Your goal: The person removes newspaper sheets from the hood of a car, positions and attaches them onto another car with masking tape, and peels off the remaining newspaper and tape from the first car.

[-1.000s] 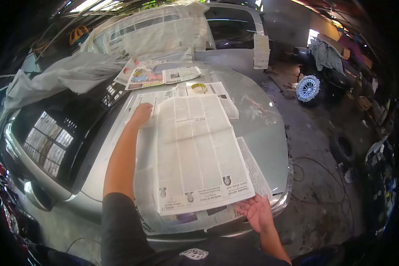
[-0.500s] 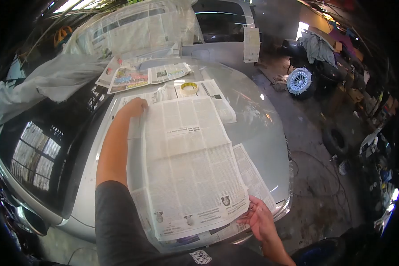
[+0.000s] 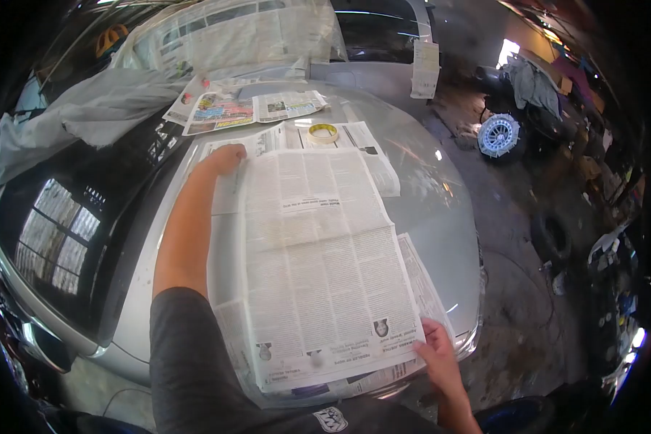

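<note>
A large newspaper sheet [image 3: 325, 267] lies spread over the car hood [image 3: 441, 210]. At its far left corner my left hand [image 3: 229, 158] is closed, with the edge pinched in the fingers. My right hand [image 3: 441, 358] grips the near right corner between thumb and fingers. Other newspaper pages [image 3: 421, 278] show from under the sheet's right side. Just beyond the sheet's far edge, a roll of masking tape [image 3: 322, 134] rests on more newspaper.
Colourful newspaper pages [image 3: 224, 113] lie farther up the hood. The windshield [image 3: 65, 239] is at left, with grey cover cloth [image 3: 72, 130] above it. Behind stands a vehicle draped in plastic sheeting [image 3: 231, 36]. A wheel [image 3: 498, 135] and tires [image 3: 550, 235] are on the right.
The view has shifted slightly, so the hood and sheet appear a little farther right. My right thumb has come down onto the sheet's corner, while my left hand stays at the far corner.
</note>
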Available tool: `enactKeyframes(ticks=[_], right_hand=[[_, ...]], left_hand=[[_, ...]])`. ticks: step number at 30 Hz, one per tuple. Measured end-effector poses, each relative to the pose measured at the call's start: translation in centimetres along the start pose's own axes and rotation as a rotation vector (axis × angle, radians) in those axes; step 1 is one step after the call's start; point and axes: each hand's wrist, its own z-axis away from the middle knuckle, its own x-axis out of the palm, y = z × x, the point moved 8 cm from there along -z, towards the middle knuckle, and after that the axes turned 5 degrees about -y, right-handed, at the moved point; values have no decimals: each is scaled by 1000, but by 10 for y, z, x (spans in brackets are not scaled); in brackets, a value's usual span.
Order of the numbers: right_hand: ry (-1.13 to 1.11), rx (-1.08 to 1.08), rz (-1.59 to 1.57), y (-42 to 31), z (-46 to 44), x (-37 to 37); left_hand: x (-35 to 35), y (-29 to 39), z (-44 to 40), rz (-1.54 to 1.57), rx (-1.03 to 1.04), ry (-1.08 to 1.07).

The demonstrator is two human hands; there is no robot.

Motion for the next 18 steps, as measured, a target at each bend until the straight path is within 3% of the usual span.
enactKeyframes(ticks=[4, 6, 8, 11, 14, 18], right_hand=[[81, -331, 560, -79, -37, -4], [-138, -443, 692, -140, -72, 51], [-310, -688, 803, -176, -117, 116], [-589, -688, 840, -201, -198, 233], [-594, -801, 1002, -189, -302, 332], [-589, -682, 1212, -164, -396, 409]], left_hand=[[9, 0, 25, -133, 2, 104], [16, -5, 32, -147, -24, 175], [22, -14, 29, -169, -15, 203], [28, -20, 24, -174, -14, 178], [14, 4, 41, -135, -109, 162], [16, -4, 41, -89, -125, 228]])
